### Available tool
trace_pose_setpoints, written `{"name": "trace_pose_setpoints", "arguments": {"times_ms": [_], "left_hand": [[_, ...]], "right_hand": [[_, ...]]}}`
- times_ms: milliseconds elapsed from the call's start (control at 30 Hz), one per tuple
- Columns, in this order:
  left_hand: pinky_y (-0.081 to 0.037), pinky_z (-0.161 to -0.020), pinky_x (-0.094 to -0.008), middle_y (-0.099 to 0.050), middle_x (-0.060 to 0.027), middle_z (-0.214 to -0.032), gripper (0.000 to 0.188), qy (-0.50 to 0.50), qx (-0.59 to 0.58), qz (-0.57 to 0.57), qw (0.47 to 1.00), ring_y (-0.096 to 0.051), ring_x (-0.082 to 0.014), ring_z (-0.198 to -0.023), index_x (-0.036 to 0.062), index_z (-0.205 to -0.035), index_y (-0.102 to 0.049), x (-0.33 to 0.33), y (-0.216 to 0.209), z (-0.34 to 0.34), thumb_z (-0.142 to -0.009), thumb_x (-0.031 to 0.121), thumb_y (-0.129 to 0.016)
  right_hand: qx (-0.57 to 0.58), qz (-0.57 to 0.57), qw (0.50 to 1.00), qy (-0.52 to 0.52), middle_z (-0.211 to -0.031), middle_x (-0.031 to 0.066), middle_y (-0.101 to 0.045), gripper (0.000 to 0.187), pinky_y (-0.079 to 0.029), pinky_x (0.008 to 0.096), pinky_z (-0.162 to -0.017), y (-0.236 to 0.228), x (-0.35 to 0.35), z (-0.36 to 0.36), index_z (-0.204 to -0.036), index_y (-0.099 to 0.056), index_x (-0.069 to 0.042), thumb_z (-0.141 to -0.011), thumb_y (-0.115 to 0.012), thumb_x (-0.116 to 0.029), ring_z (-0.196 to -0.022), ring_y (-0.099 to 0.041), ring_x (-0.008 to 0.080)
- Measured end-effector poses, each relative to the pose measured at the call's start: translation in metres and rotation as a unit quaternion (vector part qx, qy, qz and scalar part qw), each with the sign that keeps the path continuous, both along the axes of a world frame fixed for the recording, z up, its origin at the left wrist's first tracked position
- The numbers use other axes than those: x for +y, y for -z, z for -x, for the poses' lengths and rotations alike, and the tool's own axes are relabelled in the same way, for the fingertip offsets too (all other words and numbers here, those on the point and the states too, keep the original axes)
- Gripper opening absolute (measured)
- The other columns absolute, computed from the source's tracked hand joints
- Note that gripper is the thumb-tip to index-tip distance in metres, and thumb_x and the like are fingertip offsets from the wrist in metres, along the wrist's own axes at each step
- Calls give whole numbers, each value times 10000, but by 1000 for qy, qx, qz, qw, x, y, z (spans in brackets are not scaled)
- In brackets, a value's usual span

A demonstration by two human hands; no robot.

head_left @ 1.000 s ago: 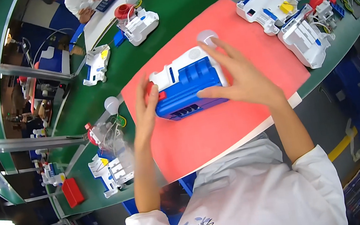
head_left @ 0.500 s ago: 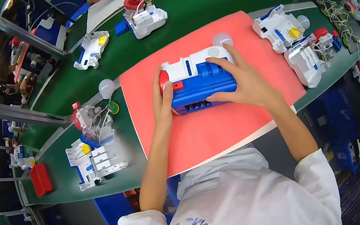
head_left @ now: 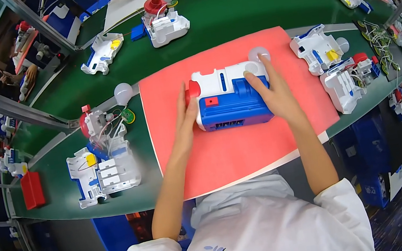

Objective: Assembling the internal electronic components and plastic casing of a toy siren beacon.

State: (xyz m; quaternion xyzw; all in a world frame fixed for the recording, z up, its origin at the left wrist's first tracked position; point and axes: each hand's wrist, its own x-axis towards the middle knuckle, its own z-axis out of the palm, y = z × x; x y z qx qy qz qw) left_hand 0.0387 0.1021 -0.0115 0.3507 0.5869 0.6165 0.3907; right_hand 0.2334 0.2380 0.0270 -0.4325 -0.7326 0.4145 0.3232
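Over the pink mat (head_left: 238, 159), a blue-and-white plastic device (head_left: 233, 104) sits between my two hands. It has a speaker grille, a small red piece on its blue side, a red left end and a whitish round bulb (head_left: 259, 54) at its far right corner. My left hand (head_left: 184, 123) grips the left end, its thumb along the near edge. Wrapped round the right end is my right hand (head_left: 278, 94), with the thumb on top and fingers reaching toward the bulb. Whether the device rests fully on the mat, I cannot tell.
Opened white casings with wiring (head_left: 107, 168) lie left of the mat, beside a red bin (head_left: 32, 190). More casing halves (head_left: 318, 50) lie at the right, near a bundle of wires (head_left: 384, 49). Across the green conveyor (head_left: 225, 15) sit other part-built units (head_left: 167, 27).
My right hand has shifted from the device's top and near face to its right end. My left thumb has slid off the top of the red end. The view has tilted slightly.
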Motion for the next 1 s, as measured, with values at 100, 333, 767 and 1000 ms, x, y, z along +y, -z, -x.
{"name": "trace_pose_setpoints", "arguments": {"times_ms": [100, 333, 767, 1000], "left_hand": [[-204, -1179, -419, -335, -247, -1520, 999, 0, -80, 37, 996, -310, -332, -1438, 97, -1589, -81, -12, -15, -7, -893, 523, -659], [-466, -1019, -378, -602, -151, -1240, 858, 2, 55, 22, 998, -592, -244, -1163, 0, -1365, -480, -51, -27, -34, -639, 169, -905], [-453, -994, -401, -582, -141, -1192, 832, 54, 154, -165, 973, -579, -256, -1137, 35, -1259, -484, -66, -2, -34, -565, 150, -929], [-496, -966, -458, -625, -158, -1221, 474, -112, -443, -81, 886, -601, -285, -1154, 57, -1293, -553, -12, -39, -12, -945, 373, -608]], "right_hand": [[121, 61, 991, -3, -1366, 305, -506, 752, -444, 399, -1033, 14, 0, -12, -1488, -327, 49, -949, -635, -376, -1256, -545, 350], [225, -16, 973, -58, -1484, 214, -423, 1039, -360, 405, -1124, 52, -63, -62, -1524, -196, 51, -772, -801, -336, -1356, -451, 324], [345, 56, 931, -107, -1223, 176, -590, 980, -494, 396, -958, 53, -62, -57, -1368, -449, 47, -591, -926, -310, -1150, -592, 273], [316, 174, 925, -118, -1382, 217, -519, 679, -402, 379, -1068, -42, 18, -1, -1498, -334, 12, -1016, -500, -436, -1298, -498, 270]]}}
